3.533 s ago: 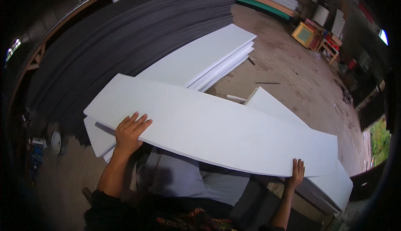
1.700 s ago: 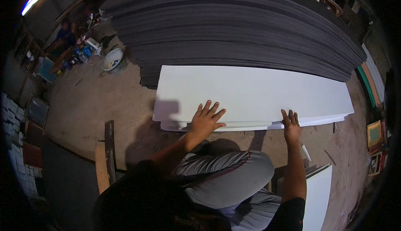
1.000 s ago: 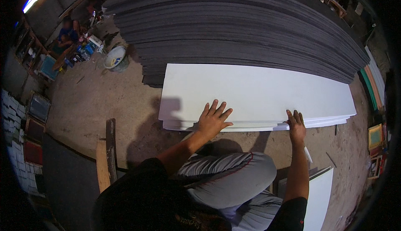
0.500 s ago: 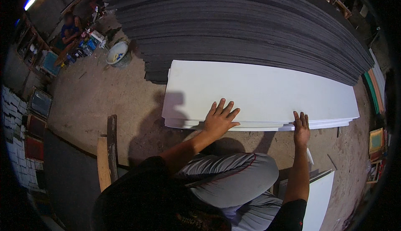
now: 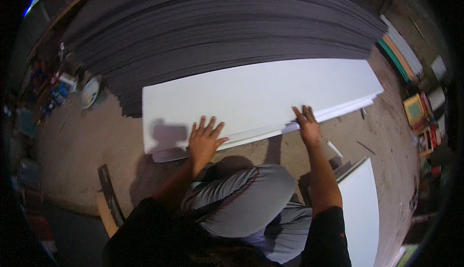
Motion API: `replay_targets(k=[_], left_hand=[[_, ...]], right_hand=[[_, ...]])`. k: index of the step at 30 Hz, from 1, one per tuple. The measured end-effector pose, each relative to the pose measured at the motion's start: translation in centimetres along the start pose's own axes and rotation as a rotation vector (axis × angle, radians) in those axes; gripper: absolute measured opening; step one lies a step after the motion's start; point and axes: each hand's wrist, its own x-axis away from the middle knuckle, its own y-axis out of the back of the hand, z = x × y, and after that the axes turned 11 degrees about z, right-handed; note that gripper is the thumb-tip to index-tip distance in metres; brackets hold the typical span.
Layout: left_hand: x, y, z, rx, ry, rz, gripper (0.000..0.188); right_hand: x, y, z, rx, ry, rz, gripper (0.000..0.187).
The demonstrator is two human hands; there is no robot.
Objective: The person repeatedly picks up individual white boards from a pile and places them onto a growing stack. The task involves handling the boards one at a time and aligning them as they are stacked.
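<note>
A long white sheet lies flat on the ground in front of me, on top of several similar white sheets whose edges stick out a little on the near side. My left hand rests with fingers spread on the top sheet's near part, left of its middle. Farther right, my right hand lays its stretched fingers over the near edge of the same sheet. Its thumb is hard to make out.
Behind the white sheets rises a tall stack of dark grey sheets. Another white panel stands by my right arm. Wooden strips lie at lower left. A bucket sits at far left, coloured frames at right.
The view has turned, so the white sheets now appear slanted and farther left. Both hands stay on the top sheet, at about the same places along it.
</note>
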Motion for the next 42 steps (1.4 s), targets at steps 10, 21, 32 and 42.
replay_targets(k=[10, 21, 32, 42], left_hand=[[0.2, -0.6, 0.3, 0.030, 0.072, 0.105, 0.064], [-4.7, 2.2, -5.0, 0.240, -0.083, 0.188, 0.067], [-7.6, 7.3, -31.9, 0.488, -0.807, 0.385, 0.058], [-1.4, 6.9, -43.8, 0.474, -1.113, 0.525, 0.056]], right_hand=[[-0.8, 0.4, 0.9, -0.124, 0.034, 0.085, 0.055], [2.7, 4.2, 2.3, -0.128, -0.144, 0.129, 0.068], [33.2, 11.5, -4.9, -0.123, -0.740, 0.289, 0.097], [53.8, 14.3, -7.8, -0.083, -0.844, 0.229, 0.094]])
